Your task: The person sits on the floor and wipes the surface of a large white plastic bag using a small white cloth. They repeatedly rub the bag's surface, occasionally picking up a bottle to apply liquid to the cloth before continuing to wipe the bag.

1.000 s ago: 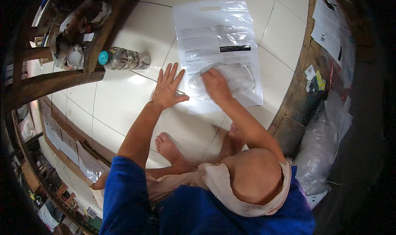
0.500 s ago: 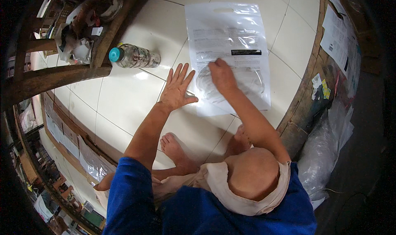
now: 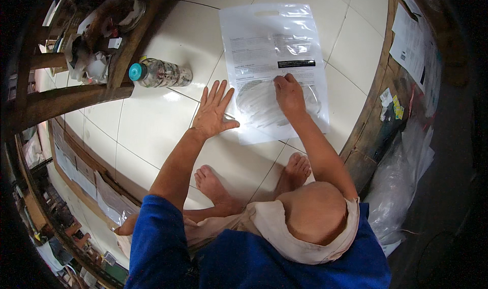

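A white printed plastic bag [image 3: 254, 27] with a cut-out handle slot lies flat on the tiles. Its upper part carries small dark text and a black bar, while a grey smeared patch [image 3: 254, 103] spreads across the lower part. My left hand [image 3: 211, 114] is open, fingers spread, lying flat beside the bag's left edge with the thumb reaching it. Over the right side of the smear, my right hand [image 3: 291, 96] presses on the bag with its fingers curled closed. What those fingers hold, if anything, is hidden.
A clear bottle with a teal cap [image 3: 161, 72] lies on its side left of the bag, near a low wooden frame [image 3: 76, 97]. Along the right runs a wooden beam [image 3: 368, 121] with papers and clear plastic wrap [image 3: 394, 197]. My bare feet [image 3: 216, 187] are below.
My right hand has slid to the right across the smeared patch, uncovering more grey at its left. My left hand keeps its place beside the bag. The whole view has shifted slightly.
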Tool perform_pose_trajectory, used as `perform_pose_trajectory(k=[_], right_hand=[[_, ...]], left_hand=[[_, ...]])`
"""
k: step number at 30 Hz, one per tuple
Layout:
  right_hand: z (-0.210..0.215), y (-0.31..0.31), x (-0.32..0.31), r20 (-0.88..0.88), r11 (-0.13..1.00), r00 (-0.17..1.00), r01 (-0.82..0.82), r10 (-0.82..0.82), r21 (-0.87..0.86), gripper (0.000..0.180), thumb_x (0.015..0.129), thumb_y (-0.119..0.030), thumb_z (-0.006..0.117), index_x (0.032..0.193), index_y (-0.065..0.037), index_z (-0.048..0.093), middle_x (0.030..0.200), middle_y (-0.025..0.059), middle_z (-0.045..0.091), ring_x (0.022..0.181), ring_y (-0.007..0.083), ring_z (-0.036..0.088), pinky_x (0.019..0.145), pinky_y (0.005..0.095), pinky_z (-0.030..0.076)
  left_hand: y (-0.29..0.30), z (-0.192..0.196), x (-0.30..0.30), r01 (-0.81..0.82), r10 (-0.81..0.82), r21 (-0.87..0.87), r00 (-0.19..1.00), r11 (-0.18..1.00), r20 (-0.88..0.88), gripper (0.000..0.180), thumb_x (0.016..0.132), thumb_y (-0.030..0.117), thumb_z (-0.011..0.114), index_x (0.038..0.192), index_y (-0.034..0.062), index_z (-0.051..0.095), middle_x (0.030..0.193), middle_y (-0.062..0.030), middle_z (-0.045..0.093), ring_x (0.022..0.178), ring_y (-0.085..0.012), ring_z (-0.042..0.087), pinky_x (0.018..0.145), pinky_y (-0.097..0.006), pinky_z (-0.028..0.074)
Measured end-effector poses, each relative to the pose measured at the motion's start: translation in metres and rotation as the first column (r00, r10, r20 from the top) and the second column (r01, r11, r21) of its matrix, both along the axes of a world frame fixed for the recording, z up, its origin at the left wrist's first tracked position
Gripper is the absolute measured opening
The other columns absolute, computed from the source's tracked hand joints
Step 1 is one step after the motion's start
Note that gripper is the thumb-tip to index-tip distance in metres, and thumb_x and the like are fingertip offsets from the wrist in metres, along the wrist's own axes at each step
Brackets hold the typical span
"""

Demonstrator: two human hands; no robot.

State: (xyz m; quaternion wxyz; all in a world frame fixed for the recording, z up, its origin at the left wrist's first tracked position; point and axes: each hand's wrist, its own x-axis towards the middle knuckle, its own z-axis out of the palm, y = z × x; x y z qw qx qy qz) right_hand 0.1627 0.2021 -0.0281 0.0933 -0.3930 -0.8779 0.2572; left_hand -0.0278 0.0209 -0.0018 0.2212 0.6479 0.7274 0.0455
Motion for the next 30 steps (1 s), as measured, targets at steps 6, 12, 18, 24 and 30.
perform_pose_trajectory(k=[6, 12, 18, 24, 30], right_hand=[[0.009, -0.061, -0.039, -0.113, 0.952, 0.951, -0.297, 0.289, -0.066, 0.019, 0.081, -0.006, 0.057, 0.096, 0.002, 0.065, 0.095, 0.0192, 0.06, 0.093, 0.0361, 0.061, 0.081, 0.0456, 0.052], [-0.014, -0.011, -0.016, 0.062, 0.995, 0.997, -0.054, 0.049, 0.078, 0.018, 0.086, -0.009, 0.052, 0.096, 0.001, 0.064, 0.095, 0.023, 0.06, 0.092, 0.0377, 0.061, 0.079, 0.0453, 0.052], [0.004, -0.005, 0.002, -0.067, 1.0, 0.998, 0.021, -0.022, -0.011, 0.018, 0.088, -0.013, 0.053, 0.091, 0.001, 0.063, 0.089, 0.0218, 0.059, 0.087, 0.0395, 0.061, 0.078, 0.049, 0.05], [0.008, -0.052, -0.047, -0.111, 0.958, 0.96, -0.268, 0.257, -0.102, 0.022, 0.084, -0.01, 0.054, 0.1, 0.0, 0.066, 0.101, 0.0194, 0.06, 0.096, 0.036, 0.061, 0.084, 0.0448, 0.051], [-0.01, 0.042, 0.031, -0.148, 0.986, 0.977, 0.161, -0.153, 0.042, 0.004, 0.079, -0.004, 0.057, 0.081, -0.002, 0.06, 0.083, 0.0201, 0.058, 0.086, 0.0408, 0.058, 0.076, 0.0494, 0.048]], left_hand=[[0.006, -0.002, 0.003, 0.02, -0.02, -0.013, 1.0, 1.0, -0.009, 0.107, 0.073, 0.066, 0.068, 0.15, 0.0045, 0.027, 0.159, -0.0204, 0.014, 0.149, -0.0373, 0.008, 0.119, -0.054, 0.009], [0.006, 0.003, 0.004, 0.009, -0.01, -0.044, 1.0, 0.999, -0.008, 0.107, 0.073, 0.065, 0.068, 0.151, 0.005, 0.025, 0.16, -0.0193, 0.013, 0.149, -0.036, 0.006, 0.12, -0.053, 0.007], [0.009, 0.006, 0.004, 0.0, 0.001, -0.076, 1.0, 0.997, 0.016, 0.107, 0.073, 0.063, 0.07, 0.152, 0.0061, 0.024, 0.16, -0.0178, 0.012, 0.15, -0.0338, 0.004, 0.121, -0.051, 0.005], [0.009, 0.004, 0.005, -0.011, 0.011, -0.108, 1.0, 0.994, -0.008, 0.109, 0.072, 0.063, 0.07, 0.152, 0.0055, 0.024, 0.161, -0.0179, 0.011, 0.15, -0.034, 0.003, 0.121, -0.052, 0.006], [-0.001, 0.0, -0.002, 0.007, -0.007, 0.003, 1.0, 1.0, -0.009, 0.11, 0.069, 0.064, 0.072, 0.148, 0.0004, 0.029, 0.157, -0.0239, 0.018, 0.147, -0.0407, 0.011, 0.118, -0.056, 0.01]])
